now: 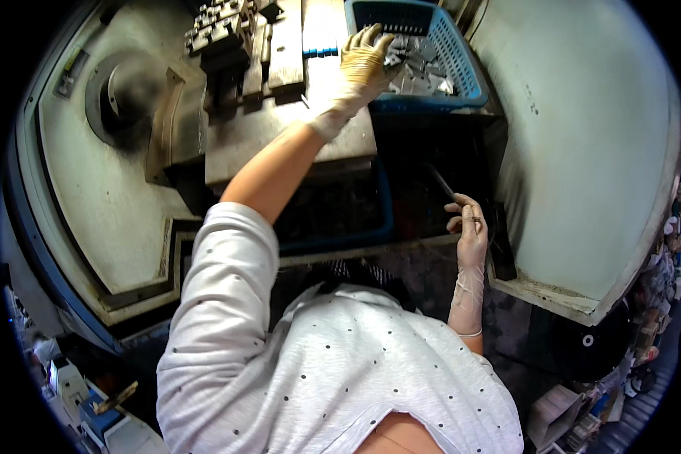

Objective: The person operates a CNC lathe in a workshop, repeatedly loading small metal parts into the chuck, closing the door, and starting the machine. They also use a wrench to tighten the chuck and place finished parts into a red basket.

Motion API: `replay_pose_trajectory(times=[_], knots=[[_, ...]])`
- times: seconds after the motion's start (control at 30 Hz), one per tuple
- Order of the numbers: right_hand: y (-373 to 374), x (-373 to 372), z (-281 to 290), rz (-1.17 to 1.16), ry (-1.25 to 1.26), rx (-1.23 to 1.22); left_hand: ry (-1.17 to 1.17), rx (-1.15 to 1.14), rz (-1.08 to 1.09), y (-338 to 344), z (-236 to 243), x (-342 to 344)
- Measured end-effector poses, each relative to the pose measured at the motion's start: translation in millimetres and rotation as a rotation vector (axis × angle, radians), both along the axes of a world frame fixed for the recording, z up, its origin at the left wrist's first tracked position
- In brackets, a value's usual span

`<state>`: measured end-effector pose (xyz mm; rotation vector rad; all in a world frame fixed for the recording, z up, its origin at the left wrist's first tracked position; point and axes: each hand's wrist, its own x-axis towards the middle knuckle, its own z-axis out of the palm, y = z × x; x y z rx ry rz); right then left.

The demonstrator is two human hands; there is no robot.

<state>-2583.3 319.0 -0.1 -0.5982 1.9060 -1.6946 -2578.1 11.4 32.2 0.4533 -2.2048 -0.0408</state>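
Note:
My left hand, in a thin glove stained yellowish, reaches over the near left rim of a blue plastic basket. Its fingers are stretched and slightly apart, and nothing shows in them. Inside the basket lie many small grey metal pieces in a loose heap. Lower down on the right, my right hand, also gloved, is closed around a slim dark rod-like tool. That tool points up and to the left over the dark gap below the basket; its far end is lost in shadow.
Left of the basket is a metal machine bed carrying steel blocks and clamps. A row of small blue pieces sits beside them. Pale machine panels flank both sides. Under the bed, another blue container shows partly.

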Motion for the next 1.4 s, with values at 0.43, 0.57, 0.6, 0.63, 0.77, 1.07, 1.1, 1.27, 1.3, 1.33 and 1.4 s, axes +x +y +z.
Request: replay_pose_trajectory(times=[0.43, 0.57, 0.6, 0.63, 0.77, 1.07, 1.1, 1.27, 1.3, 1.33, 1.4], knots=[[-8.8, -9.6, -33.3, 0.34, 0.09, 0.286, -0.553, 0.343, 0.166, 94.5, -223.2, 206.4], [-21.8, -1.2, -4.5, 0.409, 0.013, 0.245, -0.495, 0.262, 0.124, 61.9, -278.6, 180.9], [-19.1, -1.9, -4.7, 0.415, 0.044, 0.251, -0.508, 0.218, 0.117, 57.6, -280.7, 178.5], [-16.4, -3.8, -7.4, 0.401, 0.049, 0.265, -0.52, 0.174, 0.113, 54.0, -282.9, 177.9], [-1.0, -9.2, -27.5, 0.377, 0.01, 0.324, -0.614, 0.4, 0.121, 61.4, -269.7, 198.8], [-86.8, 80.9, -67.6, 0.885, -0.009, 0.412, 0.2, 1.538, 0.167, 115.9, -128.1, 279.1], [-105.1, 103.0, -61.0, 0.908, -0.024, 0.303, 0.388, 1.644, 0.109, 120.2, -114.8, 285.6], [-168.3, 176.3, -33.1, 1.01, -0.665, -0.055, 0.606, 1.42, 0.128, 116.4, -42.4, 311.0], [-174.8, 184.3, -25.2, 0.948, -0.744, -0.103, 0.744, 1.376, 0.124, 114.8, -38.4, 318.2], [-183.2, 192.0, -20.7, 0.943, -0.817, -0.194, 0.76, 1.345, 0.206, 115.2, -34.2, 322.5], [-195.0, 203.0, -11.2, 0.984, -0.778, -0.207, 0.762, 1.316, 0.303, 109.8, -28.6, 332.4]])
